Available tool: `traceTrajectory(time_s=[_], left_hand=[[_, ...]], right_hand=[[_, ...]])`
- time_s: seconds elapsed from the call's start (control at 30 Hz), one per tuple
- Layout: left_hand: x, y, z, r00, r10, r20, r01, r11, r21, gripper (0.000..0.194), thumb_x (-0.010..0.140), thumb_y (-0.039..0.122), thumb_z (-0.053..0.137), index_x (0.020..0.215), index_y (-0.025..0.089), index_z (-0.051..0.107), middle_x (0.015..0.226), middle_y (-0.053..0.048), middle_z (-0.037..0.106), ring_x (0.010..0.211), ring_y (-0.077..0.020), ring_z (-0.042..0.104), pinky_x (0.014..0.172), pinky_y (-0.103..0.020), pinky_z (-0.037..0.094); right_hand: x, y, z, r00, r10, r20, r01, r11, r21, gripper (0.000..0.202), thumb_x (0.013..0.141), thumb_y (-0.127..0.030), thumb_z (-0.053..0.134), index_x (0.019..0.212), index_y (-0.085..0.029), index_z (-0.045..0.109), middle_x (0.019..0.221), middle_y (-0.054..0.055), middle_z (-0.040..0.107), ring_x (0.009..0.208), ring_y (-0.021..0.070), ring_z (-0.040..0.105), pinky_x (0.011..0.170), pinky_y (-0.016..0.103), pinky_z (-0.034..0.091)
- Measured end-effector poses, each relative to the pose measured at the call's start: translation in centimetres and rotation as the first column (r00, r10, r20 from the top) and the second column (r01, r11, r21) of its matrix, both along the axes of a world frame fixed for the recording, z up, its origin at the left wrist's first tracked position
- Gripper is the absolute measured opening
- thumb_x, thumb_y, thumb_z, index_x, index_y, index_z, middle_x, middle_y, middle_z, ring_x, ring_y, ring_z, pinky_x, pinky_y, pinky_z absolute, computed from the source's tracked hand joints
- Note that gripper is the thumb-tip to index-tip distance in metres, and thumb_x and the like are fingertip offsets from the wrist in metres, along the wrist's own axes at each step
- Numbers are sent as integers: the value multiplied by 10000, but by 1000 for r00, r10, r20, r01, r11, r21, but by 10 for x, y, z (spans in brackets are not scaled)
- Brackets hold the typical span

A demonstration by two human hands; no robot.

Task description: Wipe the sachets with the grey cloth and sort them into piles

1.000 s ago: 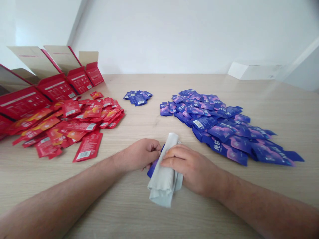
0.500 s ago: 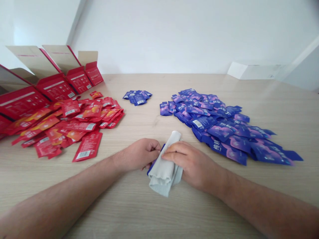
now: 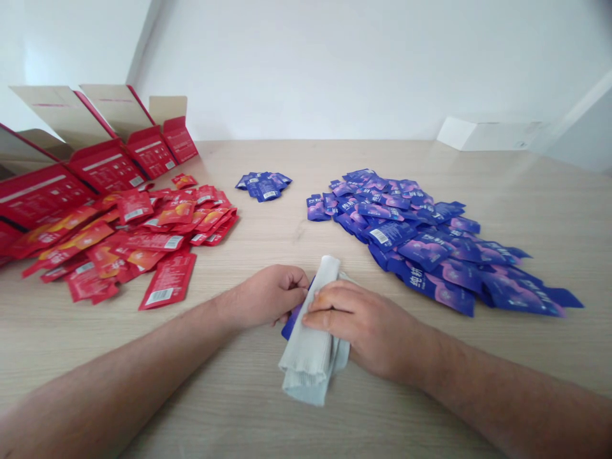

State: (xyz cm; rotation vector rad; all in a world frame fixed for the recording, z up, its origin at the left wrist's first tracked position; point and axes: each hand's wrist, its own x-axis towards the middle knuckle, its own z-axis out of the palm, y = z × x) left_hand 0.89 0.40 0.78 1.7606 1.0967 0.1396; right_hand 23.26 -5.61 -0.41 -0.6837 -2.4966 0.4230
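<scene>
Sliding since the frame half a second earlier, the white cloth (image 3: 306, 347) and the right hand (image 3: 370, 322) had come a little toward the near edge of the desk (image 3: 229, 398) and slightly leftward, while the left hand (image 3: 270, 296) had stayed almost where it was. Under the cloth was a purple packet (image 3: 290, 325), mostly covered, with only its left side showing; it was toward the near edge, about midway between left and right. Whether it touched the wood could not be told. Curled nearly closed, thumb against the bent forefinger, the left hand pinched the packet at its left side. The right hand was partly closed on the cloth, reaching over it from the right, with two digits showing on top and the rest hidden. The cloth's narrow folded end pointed to the far edge, and its loose layers spread toward the near one.

Toward the left edge sprawled a heap of red packets (image 3: 169, 280), several with barcodes up, just in front of a row of red boxes (image 3: 108, 167) with raised flaps. A small purple cluster (image 3: 262, 187) lay nearer the far edge, left of the middle, and a large purple pile (image 3: 425, 248) stretched toward the right edge. By the far edge, on the right, a white box (image 3: 495, 135) rested close to the wall (image 3: 335, 70).
</scene>
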Motion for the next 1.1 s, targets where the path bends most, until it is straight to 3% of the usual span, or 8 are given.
traceTrajectory(time_s=[0.17, 0.33, 0.5, 0.67, 0.8, 0.97, 1.1], left_hand=[[2, -1, 3, 1000, 5, -1, -5, 1000, -3, 170, 875, 351, 522, 833, 198, 584, 563, 59, 558, 439, -91, 534, 366, -160, 387], [1, 0, 1, 1000, 7, -9, -7, 1000, -5, 154, 866, 328, 523, 861, 195, 601, 572, 52, 576, 450, -94, 549, 373, -157, 390], [1, 0, 2, 1000, 1, 8, -1, 1000, -15, 149, 868, 332, 523, 843, 200, 587, 566, 59, 564, 445, -94, 540, 373, -164, 395], [0, 0, 1, 1000, -4, 10, 4, 1000, -13, 147, 872, 318, 521, 873, 194, 599, 564, 59, 559, 440, -90, 526, 376, -165, 396], [0, 0, 0, 1000, -4, 22, 4, 1000, -21, 148, 884, 320, 510, 869, 194, 588, 583, 56, 569, 455, -90, 546, 384, -160, 401], [0, 0, 2, 1000, -13, 14, 13, 1000, -22, 152, 880, 325, 525, 860, 187, 586, 578, 56, 554, 448, -88, 536, 375, -161, 394], [0, 0, 1, 1000, 0, 5, 1, 1000, -22, 145, 888, 322, 514, 871, 192, 577, 572, 57, 563, 451, -97, 550, 378, -167, 402]], right_hand=[[0, 1, -1, 996, -91, -17, 91, 996, -25, 325, 950, -114, 582, 1258, -181, 659, 1211, 103, 667, 1147, 235, 586, 1040, 422, 499], [0, -1, 0, 1000, -25, -17, 25, 1000, -12, 310, 967, -148, 573, 1265, -181, 654, 1210, 106, 669, 1158, 238, 582, 1021, 420, 513], [-1, -1, 1, 997, -79, -25, 79, 997, -13, 343, 938, -104, 588, 1262, -198, 655, 1185, 101, 675, 1139, 242, 597, 1015, 424, 513], [-2, -4, 1, 1000, -1, 17, 0, 1000, 15, 265, 973, -167, 578, 1219, -171, 676, 1187, 105, 673, 1131, 237, 580, 1008, 409, 509], [-1, -2, 0, 996, -79, -30, 79, 997, 4, 302, 946, -123, 588, 1224, -198, 679, 1158, 96, 676, 1118, 238, 581, 1006, 431, 508], [-2, -4, 1, 1000, -3, 2, 3, 1000, 12, 265, 959, -168, 594, 1208, -195, 683, 1162, 96, 677, 1108, 239, 573, 990, 426, 513], [-1, -2, 0, 998, -66, 0, 66, 998, 6, 300, 944, -133, 590, 1223, -201, 675, 1159, 92, 669, 1109, 249, 571, 996, 431, 504]])
